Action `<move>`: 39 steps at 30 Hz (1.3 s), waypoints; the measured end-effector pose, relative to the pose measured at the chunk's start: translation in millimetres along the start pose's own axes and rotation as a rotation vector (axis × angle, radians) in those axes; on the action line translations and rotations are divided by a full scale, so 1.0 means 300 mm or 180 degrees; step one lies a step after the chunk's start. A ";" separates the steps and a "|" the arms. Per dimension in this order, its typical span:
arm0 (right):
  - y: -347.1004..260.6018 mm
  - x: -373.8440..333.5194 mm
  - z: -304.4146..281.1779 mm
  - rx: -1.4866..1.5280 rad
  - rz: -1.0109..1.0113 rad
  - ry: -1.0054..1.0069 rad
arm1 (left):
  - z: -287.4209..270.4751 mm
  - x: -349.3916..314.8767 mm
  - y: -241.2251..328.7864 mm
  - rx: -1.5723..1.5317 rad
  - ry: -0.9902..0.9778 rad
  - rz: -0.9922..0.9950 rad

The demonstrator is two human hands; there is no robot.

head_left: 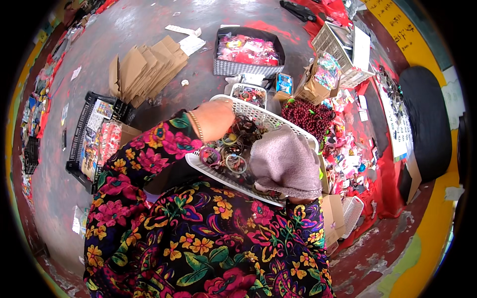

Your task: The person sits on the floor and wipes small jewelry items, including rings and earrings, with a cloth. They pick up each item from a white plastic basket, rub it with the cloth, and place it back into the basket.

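Observation:
A white plastic basket (268, 115) with slotted sides lies across my lap, tilted. It holds a tangle of bracelets, hair ties and other small trinkets (233, 154). My left hand (217, 120), with a beaded bracelet at the wrist, grips the basket's far left rim. On the right side a mauve towel (284, 161) spreads over the basket's contents. Below it, a bit of my right wrist (304, 200) shows beyond the floral sleeve; the rest of that hand is covered by the towel, so its fingers are hidden.
Beyond the basket stand a small white bin (249, 95), a grey box of pink packets (248, 52) and a carton (318, 79). Dark red beads (308, 119) heap at its right. Flattened cardboard (146, 69) and a black crate (82, 134) lie left.

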State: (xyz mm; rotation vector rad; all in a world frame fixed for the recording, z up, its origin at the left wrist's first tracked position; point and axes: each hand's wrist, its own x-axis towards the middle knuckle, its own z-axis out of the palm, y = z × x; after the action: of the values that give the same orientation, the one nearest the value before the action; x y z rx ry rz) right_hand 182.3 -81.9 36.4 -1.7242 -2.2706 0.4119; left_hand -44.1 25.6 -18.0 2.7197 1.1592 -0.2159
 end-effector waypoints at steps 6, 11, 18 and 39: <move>0.025 0.007 0.035 -0.0119 -0.0232 0.0232 | -0.119 -0.109 -0.031 -0.1131 0.0821 0.0478; 0.026 -0.009 0.030 0.0335 0.0177 0.0227 | -0.144 -0.177 -0.008 -0.3031 0.0226 0.0192; 0.025 -0.003 0.031 -0.0177 -0.0394 0.0412 | 0.000 -0.153 0.079 -0.6931 0.0281 0.0135; -0.006 0.013 0.062 0.0895 -0.0055 0.0370 | 0.000 -0.117 0.158 -0.6031 -0.0950 -0.0094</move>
State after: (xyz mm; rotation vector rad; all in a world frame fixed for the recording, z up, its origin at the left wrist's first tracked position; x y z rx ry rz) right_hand 172.7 -79.9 20.1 -1.5450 -2.0341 0.5805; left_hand -33.9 -31.1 -6.0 0.9286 0.5976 0.3296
